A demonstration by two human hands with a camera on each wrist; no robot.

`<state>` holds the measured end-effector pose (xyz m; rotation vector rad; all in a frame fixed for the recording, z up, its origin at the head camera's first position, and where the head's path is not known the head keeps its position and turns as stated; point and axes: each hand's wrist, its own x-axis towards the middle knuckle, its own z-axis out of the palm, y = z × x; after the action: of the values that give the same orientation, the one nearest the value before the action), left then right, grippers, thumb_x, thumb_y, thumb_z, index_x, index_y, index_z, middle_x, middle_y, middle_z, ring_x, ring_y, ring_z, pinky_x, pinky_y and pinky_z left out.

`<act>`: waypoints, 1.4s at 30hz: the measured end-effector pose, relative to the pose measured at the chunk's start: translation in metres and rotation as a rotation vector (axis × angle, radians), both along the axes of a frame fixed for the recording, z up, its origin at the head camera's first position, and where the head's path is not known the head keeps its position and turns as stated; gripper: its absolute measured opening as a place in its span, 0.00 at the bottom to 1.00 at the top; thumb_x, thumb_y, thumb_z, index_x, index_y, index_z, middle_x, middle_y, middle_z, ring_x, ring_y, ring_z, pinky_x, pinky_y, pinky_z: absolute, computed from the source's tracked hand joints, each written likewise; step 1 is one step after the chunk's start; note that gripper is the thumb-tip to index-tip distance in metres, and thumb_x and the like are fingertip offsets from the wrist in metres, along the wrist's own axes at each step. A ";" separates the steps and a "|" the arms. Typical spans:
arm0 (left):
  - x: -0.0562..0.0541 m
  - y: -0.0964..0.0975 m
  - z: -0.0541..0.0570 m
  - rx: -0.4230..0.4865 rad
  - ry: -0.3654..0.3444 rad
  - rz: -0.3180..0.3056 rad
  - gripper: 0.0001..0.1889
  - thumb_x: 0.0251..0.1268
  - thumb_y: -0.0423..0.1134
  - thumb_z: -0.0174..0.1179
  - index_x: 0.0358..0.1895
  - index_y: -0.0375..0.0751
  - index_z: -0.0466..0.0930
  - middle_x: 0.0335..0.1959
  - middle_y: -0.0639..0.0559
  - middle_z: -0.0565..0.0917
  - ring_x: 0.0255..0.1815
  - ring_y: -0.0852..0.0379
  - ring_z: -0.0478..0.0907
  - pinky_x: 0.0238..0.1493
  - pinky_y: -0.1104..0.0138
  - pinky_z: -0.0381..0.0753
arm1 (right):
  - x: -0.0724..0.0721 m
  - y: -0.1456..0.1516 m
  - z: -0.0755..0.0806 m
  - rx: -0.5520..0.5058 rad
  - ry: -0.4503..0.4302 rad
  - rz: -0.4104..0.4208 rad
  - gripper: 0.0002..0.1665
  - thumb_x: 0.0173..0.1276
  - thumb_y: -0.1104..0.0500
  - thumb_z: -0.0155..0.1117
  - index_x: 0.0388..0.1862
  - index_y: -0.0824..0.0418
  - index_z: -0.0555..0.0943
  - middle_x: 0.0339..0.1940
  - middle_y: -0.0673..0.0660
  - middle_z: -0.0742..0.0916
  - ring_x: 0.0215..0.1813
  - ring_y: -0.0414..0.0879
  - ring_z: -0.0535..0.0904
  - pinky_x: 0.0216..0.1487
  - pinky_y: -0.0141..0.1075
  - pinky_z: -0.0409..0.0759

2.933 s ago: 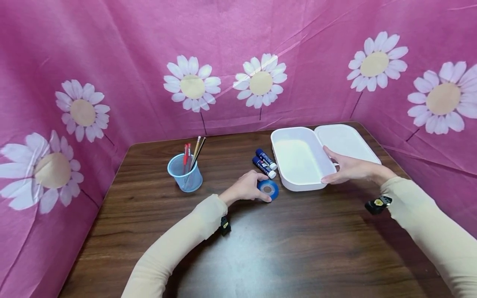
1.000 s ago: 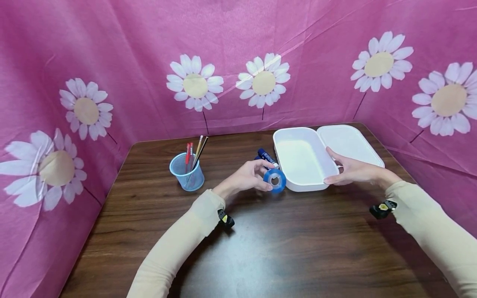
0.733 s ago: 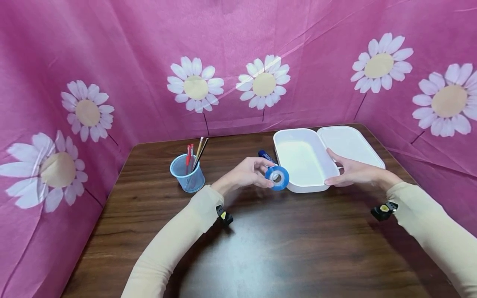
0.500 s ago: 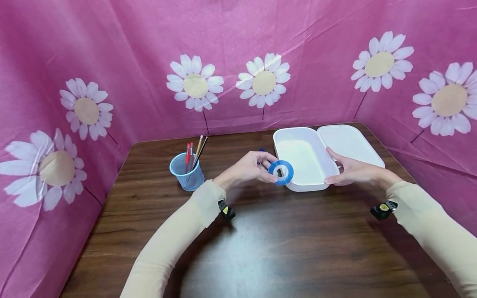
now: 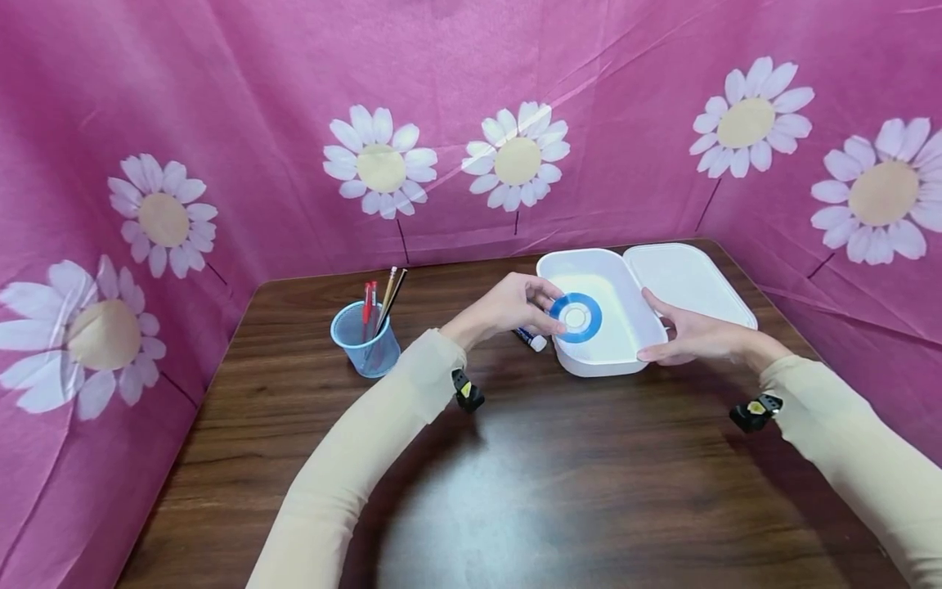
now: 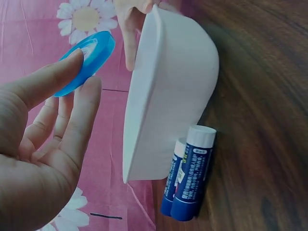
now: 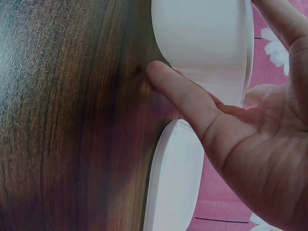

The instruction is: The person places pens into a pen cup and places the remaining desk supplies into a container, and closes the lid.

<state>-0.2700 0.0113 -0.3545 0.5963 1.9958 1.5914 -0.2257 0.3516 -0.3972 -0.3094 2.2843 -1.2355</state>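
Observation:
A roll of blue tape (image 5: 576, 317) is pinched between the thumb and fingers of my left hand (image 5: 515, 309). In the head view the roll overlaps the inside of the white plastic box (image 5: 598, 365); in the left wrist view the tape (image 6: 89, 62) is up beside the box's rim. My right hand (image 5: 692, 334) rests against the box's right side, its thumb (image 7: 183, 94) straight and its fingers spread. Two blue glue sticks (image 6: 195, 168) with white caps lie beside the box's left wall, mostly hidden behind my left hand in the head view.
The box's white lid (image 5: 688, 282) lies flat to its right on the dark wooden table (image 5: 589, 491). A light blue mesh pen cup (image 5: 365, 343) with red pens and pencils stands to the left. Pink flowered cloth (image 5: 456, 74) hangs around the back and sides.
My left hand has lifted the blue tape from the table beside the glue sticks and carried it up and right over the box. The right hand has stayed at the box's side.

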 end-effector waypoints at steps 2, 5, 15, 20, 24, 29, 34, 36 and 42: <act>-0.003 0.004 0.003 0.002 -0.017 0.009 0.24 0.54 0.27 0.76 0.55 0.34 0.82 0.36 0.46 0.81 0.33 0.55 0.81 0.46 0.54 0.87 | 0.000 -0.001 -0.001 -0.030 -0.027 -0.008 0.71 0.67 0.58 0.73 0.82 0.55 0.25 0.74 0.74 0.56 0.61 0.56 0.76 0.55 0.42 0.83; -0.008 0.010 0.006 0.011 -0.053 0.018 0.23 0.57 0.26 0.74 0.57 0.31 0.81 0.38 0.46 0.81 0.34 0.57 0.81 0.44 0.59 0.88 | 0.000 0.000 0.000 -0.001 -0.002 -0.003 0.71 0.67 0.57 0.74 0.82 0.56 0.26 0.76 0.75 0.52 0.66 0.57 0.69 0.55 0.41 0.83; -0.020 0.034 0.010 -0.023 -0.081 0.037 0.17 0.63 0.26 0.69 0.55 0.32 0.83 0.41 0.44 0.83 0.37 0.56 0.83 0.43 0.63 0.87 | 0.001 0.002 -0.001 -0.029 -0.039 -0.012 0.71 0.67 0.58 0.73 0.82 0.55 0.25 0.78 0.76 0.47 0.66 0.59 0.69 0.55 0.42 0.83; -0.023 0.050 0.008 -0.092 -0.064 0.038 0.14 0.68 0.26 0.64 0.56 0.30 0.82 0.41 0.43 0.85 0.39 0.53 0.85 0.42 0.65 0.87 | 0.001 0.002 -0.002 -0.025 -0.042 -0.008 0.70 0.68 0.57 0.72 0.82 0.52 0.24 0.79 0.76 0.43 0.68 0.62 0.64 0.55 0.42 0.83; -0.025 0.064 0.006 -0.156 -0.049 0.037 0.13 0.69 0.26 0.62 0.55 0.30 0.83 0.38 0.44 0.86 0.38 0.54 0.84 0.41 0.65 0.87 | 0.000 0.001 -0.001 -0.019 -0.033 -0.003 0.70 0.68 0.57 0.73 0.82 0.53 0.25 0.80 0.74 0.44 0.67 0.60 0.67 0.55 0.43 0.83; -0.025 0.077 0.008 -0.238 -0.018 0.029 0.12 0.67 0.26 0.64 0.51 0.31 0.85 0.35 0.46 0.86 0.35 0.55 0.83 0.39 0.68 0.87 | 0.001 0.001 0.000 -0.027 -0.048 -0.003 0.70 0.68 0.57 0.72 0.82 0.52 0.24 0.79 0.75 0.43 0.68 0.61 0.65 0.56 0.44 0.83; -0.025 0.088 0.011 -0.294 0.012 0.049 0.10 0.66 0.27 0.66 0.49 0.32 0.87 0.33 0.47 0.86 0.31 0.56 0.79 0.38 0.68 0.87 | 0.000 0.003 -0.001 -0.035 -0.056 -0.004 0.70 0.69 0.56 0.71 0.82 0.50 0.23 0.79 0.76 0.42 0.69 0.62 0.63 0.56 0.44 0.83; -0.026 0.093 0.010 -0.299 0.000 0.067 0.09 0.65 0.27 0.66 0.47 0.32 0.87 0.33 0.48 0.86 0.31 0.56 0.79 0.39 0.67 0.87 | 0.000 0.003 -0.001 -0.038 -0.065 -0.005 0.70 0.69 0.56 0.71 0.82 0.49 0.23 0.79 0.75 0.42 0.69 0.62 0.64 0.56 0.44 0.83; -0.026 0.104 0.001 -0.296 -0.066 0.111 0.10 0.65 0.26 0.66 0.48 0.31 0.86 0.35 0.48 0.85 0.34 0.54 0.81 0.43 0.64 0.87 | 0.000 0.003 -0.001 -0.045 -0.063 -0.007 0.70 0.69 0.57 0.71 0.82 0.49 0.23 0.80 0.75 0.43 0.66 0.61 0.67 0.55 0.42 0.83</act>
<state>-0.2958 0.1153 -0.3538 0.3201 2.1911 1.3209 -0.2254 0.3545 -0.3986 -0.2756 2.2088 -1.2838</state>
